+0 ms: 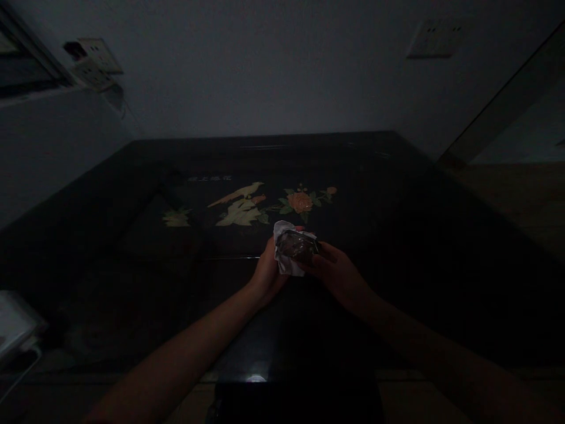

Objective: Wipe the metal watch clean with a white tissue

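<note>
In the dim head view, a small dark object [298,246] with a shiny, see-through look is held over the dark glossy table [282,318]. Its exact kind is hard to make out. A crumpled white tissue [282,266] wraps round its left side and underside. My left hand [267,272] is closed around the tissue from the left, with most of its fingers hidden behind it. On the right edge of the object, the fingers and thumb of my right hand [336,270] are closed in a grip.
A bird and flower picture [300,201] decorates the tabletop beyond my hands. Sockets are on the wall at upper left [93,63] and upper right [435,38]. A white box-like device [17,324] with a cable sits at the left edge.
</note>
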`<state>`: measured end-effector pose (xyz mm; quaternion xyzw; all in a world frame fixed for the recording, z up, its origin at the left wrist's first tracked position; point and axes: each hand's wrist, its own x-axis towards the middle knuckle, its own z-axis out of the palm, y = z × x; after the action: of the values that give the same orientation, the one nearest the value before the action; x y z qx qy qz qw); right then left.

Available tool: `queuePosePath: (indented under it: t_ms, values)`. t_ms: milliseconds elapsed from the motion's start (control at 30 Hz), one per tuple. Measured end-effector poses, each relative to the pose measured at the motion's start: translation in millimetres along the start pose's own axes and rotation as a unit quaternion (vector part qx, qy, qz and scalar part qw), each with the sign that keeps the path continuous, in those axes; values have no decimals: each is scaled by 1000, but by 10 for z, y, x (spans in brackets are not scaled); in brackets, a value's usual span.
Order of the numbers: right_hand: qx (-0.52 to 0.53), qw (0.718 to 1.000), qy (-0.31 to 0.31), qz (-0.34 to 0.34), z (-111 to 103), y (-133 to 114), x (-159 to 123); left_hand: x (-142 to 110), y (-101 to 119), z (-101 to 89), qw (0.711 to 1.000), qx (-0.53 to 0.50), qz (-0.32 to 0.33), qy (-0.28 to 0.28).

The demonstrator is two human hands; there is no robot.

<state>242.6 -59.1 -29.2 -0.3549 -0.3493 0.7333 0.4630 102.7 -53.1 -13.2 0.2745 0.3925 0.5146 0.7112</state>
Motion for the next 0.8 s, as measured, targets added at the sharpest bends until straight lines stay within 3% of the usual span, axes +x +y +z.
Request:
queuePosePath:
  t_ms: [267,433,633,800]
  values:
    - [-27,1000,8,4,-28,24,0,-36,9,-24,997,50,44,44]
    - [-39,999,21,14,-13,-1,-19,-13,-4,-86,977,164,134,41]
    - [-49,998,40,15,3,-3,-16,-77,27,-106,921,303,243,15]
    - [-87,995,54,1,5,-1,-14,-69,48,-134,815,443,372,-29]
